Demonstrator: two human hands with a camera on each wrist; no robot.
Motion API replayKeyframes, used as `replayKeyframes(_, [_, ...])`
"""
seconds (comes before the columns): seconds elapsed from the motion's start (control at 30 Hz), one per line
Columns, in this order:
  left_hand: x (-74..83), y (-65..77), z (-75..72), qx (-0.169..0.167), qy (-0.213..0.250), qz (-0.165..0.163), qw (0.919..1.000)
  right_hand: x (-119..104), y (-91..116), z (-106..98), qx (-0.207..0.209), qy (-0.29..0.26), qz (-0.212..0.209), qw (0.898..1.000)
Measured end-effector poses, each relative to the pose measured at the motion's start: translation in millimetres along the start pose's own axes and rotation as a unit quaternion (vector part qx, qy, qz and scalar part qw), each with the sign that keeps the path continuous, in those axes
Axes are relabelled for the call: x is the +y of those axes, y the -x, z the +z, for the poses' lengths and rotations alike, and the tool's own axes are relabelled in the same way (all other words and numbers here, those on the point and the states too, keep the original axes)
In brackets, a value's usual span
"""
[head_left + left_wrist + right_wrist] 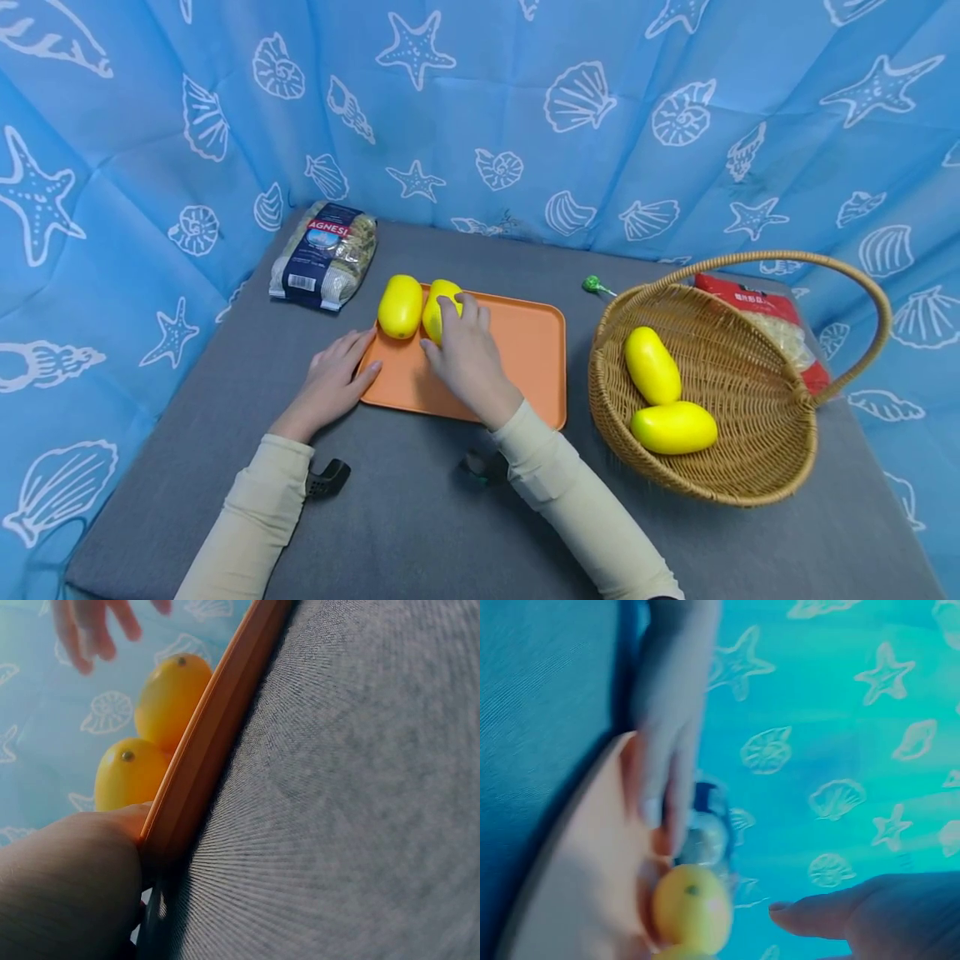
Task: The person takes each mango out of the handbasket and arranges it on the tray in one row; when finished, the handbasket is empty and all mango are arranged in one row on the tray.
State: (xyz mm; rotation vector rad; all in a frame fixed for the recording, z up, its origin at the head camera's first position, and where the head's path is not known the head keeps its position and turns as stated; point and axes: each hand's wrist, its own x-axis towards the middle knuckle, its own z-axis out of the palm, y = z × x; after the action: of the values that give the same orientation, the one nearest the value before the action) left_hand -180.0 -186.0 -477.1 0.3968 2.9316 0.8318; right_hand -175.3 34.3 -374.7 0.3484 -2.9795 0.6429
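Observation:
On an orange tray lie two plump yellow mangoes side by side, a left mango and a right mango. My left hand rests at the tray's left edge, its thumb over the rim, close below the left mango. Over the right mango is my right hand, fingers spread and partly covering it in the head view. The left wrist view shows those right fingers apart from both mangoes. Two more, an upper mango and a lower mango, lie in a wicker basket.
The basket, with its tall arched handle, stands right of the tray. Behind it lies a red packet. A green-wrapped lollipop lies near the basket's rim. An Agnesi pasta bag sits at the back left, before a blue shell-print curtain.

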Motion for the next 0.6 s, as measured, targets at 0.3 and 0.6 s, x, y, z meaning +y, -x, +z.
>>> replayKeyframes(0.3, [1.1, 2.0, 3.5, -0.015, 0.006, 0.004, 0.9999, 17.1, 35.0, -59.6, 0.012, -0.045, -0.004, 0.999])
replayKeyframes(0.6, [1.4, 0.3, -1.1, -0.003, 0.002, 0.016, 0.9999, 46.1, 82.9, -119.5, 0.065, 0.006, -0.002, 0.998])
